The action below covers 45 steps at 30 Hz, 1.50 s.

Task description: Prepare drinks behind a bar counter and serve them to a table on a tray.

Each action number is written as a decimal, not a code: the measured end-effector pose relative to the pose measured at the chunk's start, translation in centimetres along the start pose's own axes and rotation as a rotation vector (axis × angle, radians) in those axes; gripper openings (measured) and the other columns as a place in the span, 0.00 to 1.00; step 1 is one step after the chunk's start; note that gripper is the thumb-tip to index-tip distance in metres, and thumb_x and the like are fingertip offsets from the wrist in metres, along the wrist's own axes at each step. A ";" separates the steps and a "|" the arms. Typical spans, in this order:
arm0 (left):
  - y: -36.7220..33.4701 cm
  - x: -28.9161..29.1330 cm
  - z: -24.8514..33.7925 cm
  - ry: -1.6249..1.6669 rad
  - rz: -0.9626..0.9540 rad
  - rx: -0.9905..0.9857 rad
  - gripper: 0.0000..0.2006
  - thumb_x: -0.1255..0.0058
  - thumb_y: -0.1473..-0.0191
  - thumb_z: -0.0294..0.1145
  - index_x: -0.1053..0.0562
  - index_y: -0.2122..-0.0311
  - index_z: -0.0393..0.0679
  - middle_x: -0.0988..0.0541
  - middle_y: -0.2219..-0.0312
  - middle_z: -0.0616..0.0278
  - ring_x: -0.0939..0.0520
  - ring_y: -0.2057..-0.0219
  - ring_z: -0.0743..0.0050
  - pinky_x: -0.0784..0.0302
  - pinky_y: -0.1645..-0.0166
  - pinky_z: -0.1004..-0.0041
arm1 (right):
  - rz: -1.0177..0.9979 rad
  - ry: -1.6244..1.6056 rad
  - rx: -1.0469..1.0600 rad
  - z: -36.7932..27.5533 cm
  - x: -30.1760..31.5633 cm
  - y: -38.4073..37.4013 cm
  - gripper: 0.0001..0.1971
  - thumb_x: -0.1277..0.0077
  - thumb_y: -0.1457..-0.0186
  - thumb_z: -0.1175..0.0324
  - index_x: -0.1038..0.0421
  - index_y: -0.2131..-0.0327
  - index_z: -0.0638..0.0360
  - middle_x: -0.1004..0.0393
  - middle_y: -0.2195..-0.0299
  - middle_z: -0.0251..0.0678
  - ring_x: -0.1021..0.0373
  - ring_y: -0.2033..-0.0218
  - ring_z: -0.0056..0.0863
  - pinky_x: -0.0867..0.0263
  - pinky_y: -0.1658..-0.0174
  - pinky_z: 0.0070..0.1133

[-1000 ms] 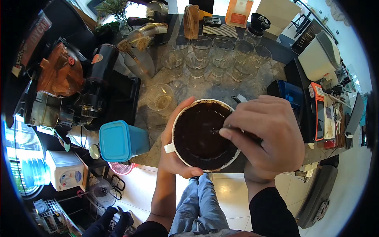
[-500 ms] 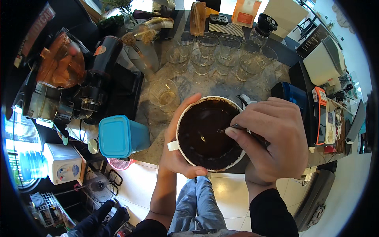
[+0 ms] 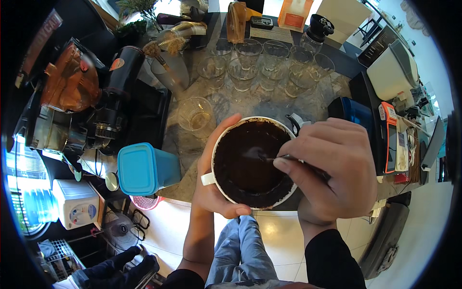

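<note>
My left hand (image 3: 215, 185) holds a white cup (image 3: 251, 161) from below and from its left side, close under the camera. The cup is full of a dark brown mass. My right hand (image 3: 334, 168) grips a thin dark spoon (image 3: 269, 158) whose tip lies in the dark contents near the middle of the cup. Both forearms rise from the lower edge, the right one in a black sleeve.
A blue lidded container (image 3: 144, 168) stands on the counter edge to the left. Several clear glasses (image 3: 262, 65) fill the counter (image 3: 183, 139) behind the cup, one separate glass (image 3: 195, 114) nearer. A black grinder (image 3: 115, 96) and machines stand left. Floor tiles (image 3: 279, 241) lie below.
The cup and both hands have come nearer the camera and look larger. The spoon tip has shifted a little inside the cup. The view has tilted slightly.
</note>
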<state>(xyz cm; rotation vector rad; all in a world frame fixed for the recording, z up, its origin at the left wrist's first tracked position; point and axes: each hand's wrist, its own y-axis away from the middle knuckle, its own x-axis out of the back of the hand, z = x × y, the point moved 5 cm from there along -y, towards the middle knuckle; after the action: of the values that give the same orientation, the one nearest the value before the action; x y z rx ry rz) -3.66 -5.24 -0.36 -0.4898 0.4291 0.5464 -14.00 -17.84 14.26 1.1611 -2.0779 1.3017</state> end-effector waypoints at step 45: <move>-0.2 0.2 0.4 -0.075 0.000 -0.004 0.67 0.20 0.75 0.45 0.47 0.29 0.35 0.29 0.39 0.47 0.26 0.38 0.57 0.33 0.33 0.62 | -0.015 -0.098 0.010 0.1 -0.5 0.4 0.11 0.36 0.66 0.69 0.25 0.78 0.66 0.31 0.82 0.39 0.32 0.80 0.34 0.40 0.74 0.24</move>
<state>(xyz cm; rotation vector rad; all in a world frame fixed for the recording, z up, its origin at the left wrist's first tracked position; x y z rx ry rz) -3.33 -5.05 -0.04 -0.4717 0.3565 0.5636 -14.06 -17.63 13.64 1.2654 -2.1297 1.2732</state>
